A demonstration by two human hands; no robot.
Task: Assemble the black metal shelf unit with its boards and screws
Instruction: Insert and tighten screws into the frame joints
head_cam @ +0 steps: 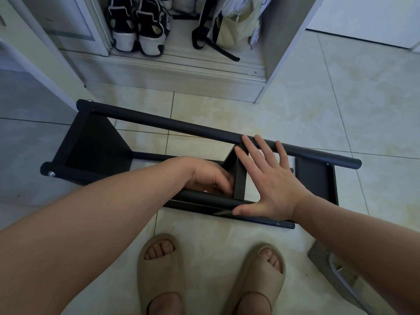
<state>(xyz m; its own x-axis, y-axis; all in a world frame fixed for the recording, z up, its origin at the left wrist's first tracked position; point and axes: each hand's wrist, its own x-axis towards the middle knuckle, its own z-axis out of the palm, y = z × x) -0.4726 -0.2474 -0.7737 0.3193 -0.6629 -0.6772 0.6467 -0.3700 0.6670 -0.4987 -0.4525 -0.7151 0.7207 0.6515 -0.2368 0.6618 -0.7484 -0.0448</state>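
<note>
At 6 o'clock stand two feet in beige slippers (159,276) on the tiled floor (295,114). Just beyond them the black shelf unit (159,122) lies on its side, its tubes running from 9 to 3 o'clock.

The left grip (209,176), a bare hand, reaches inside the frame. Its fingers curl against the left face of the middle board (239,178), above the near tube (204,197). The fingertips are hidden, so I cannot tell whether it holds anything. The right grip (272,180) is wide, fingers spread flat from the near tube to the far one, on the board's right side.

This looks like seating the middle board between the tubes. The end board (95,144) at 9 o'clock already carries a screw (51,173). The next move likely calls for keeping the board square while a screw goes in.

A grey metal object (336,269) lies at 4 o'clock, near the right forearm. At 12 o'clock an open closet holds sneakers (138,26) and a bag (231,26), well apart from the work.
</note>
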